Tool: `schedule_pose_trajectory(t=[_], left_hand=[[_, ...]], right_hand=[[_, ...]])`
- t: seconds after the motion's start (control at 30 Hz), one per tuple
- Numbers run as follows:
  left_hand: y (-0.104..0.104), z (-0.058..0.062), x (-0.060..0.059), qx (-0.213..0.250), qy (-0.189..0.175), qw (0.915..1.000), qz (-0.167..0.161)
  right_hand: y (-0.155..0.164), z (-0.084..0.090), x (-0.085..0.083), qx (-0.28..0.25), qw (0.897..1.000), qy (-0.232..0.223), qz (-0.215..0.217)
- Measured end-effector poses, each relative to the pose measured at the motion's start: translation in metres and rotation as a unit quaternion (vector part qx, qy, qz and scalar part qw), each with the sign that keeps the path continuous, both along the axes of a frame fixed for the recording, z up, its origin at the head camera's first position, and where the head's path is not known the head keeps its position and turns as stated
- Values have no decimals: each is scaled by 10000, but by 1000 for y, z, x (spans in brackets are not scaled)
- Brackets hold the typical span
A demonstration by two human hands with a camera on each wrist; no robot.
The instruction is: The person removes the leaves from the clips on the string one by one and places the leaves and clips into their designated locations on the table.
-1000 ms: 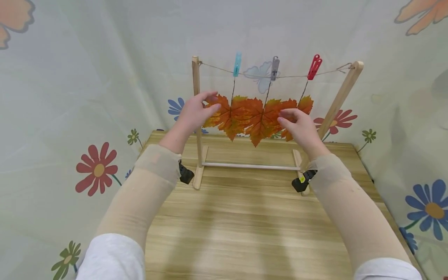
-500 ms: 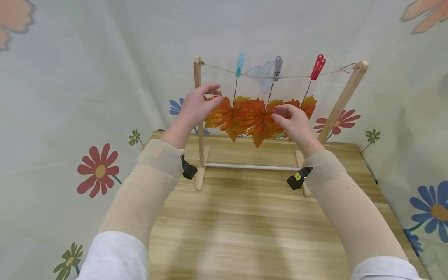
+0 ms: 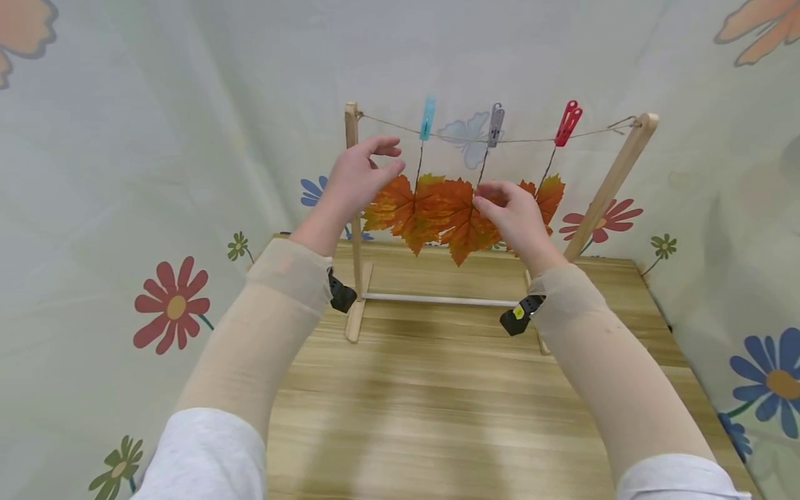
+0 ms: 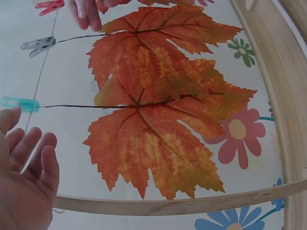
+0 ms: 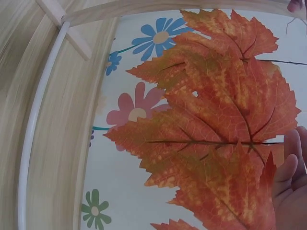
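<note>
Item: three orange fabric maple leaves [image 3: 453, 212] pegged to the twine of a wooden rack [image 3: 353, 208]; step, reaching in — left hand [image 3: 359, 177] open beside the turquoise peg [image 3: 428, 117], right hand [image 3: 509, 212] with fingers loosely bent at the middle leaf, grip undeterminable; next likely needs a pinch on peg or stem.

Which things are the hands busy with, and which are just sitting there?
Busy with: left hand near the blue clothespin; right hand at the middle leaf under the grey clothespin.
Just there: red clothespin, wooden rack, table, flowered cloth.
</note>
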State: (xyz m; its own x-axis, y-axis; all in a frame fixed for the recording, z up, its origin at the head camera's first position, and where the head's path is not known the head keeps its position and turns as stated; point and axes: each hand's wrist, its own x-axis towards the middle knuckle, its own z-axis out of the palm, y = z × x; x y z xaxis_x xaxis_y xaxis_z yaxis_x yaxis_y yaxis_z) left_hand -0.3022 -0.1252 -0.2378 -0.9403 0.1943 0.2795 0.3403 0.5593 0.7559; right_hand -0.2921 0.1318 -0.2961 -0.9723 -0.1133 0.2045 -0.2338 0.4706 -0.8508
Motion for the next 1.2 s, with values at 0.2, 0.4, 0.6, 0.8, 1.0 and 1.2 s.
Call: schedule_pose_trajectory(t=[0.2, 0.4, 0.6, 0.8, 1.0, 1.2], left_hand=[[6, 7, 0, -36, 144, 9999, -20], [12, 13, 3, -101, 340, 9993, 88], [16, 18, 6, 107, 398, 9991, 60], [23, 27, 6, 222, 501, 9985, -12], [28, 34, 6, 411, 380, 9984, -55], [32, 37, 6, 607, 230, 9979, -87]], right_hand=[[-9, 4, 0, -159, 9998, 24, 99], [-16, 11, 2, 0, 9998, 134, 135], [-20, 22, 3, 50, 9995, 135, 281], [-22, 34, -1, 375, 9988, 216, 233], [-28, 38, -6, 301, 9984, 370, 300], [-42, 39, -7, -187, 9981, 355, 459]])
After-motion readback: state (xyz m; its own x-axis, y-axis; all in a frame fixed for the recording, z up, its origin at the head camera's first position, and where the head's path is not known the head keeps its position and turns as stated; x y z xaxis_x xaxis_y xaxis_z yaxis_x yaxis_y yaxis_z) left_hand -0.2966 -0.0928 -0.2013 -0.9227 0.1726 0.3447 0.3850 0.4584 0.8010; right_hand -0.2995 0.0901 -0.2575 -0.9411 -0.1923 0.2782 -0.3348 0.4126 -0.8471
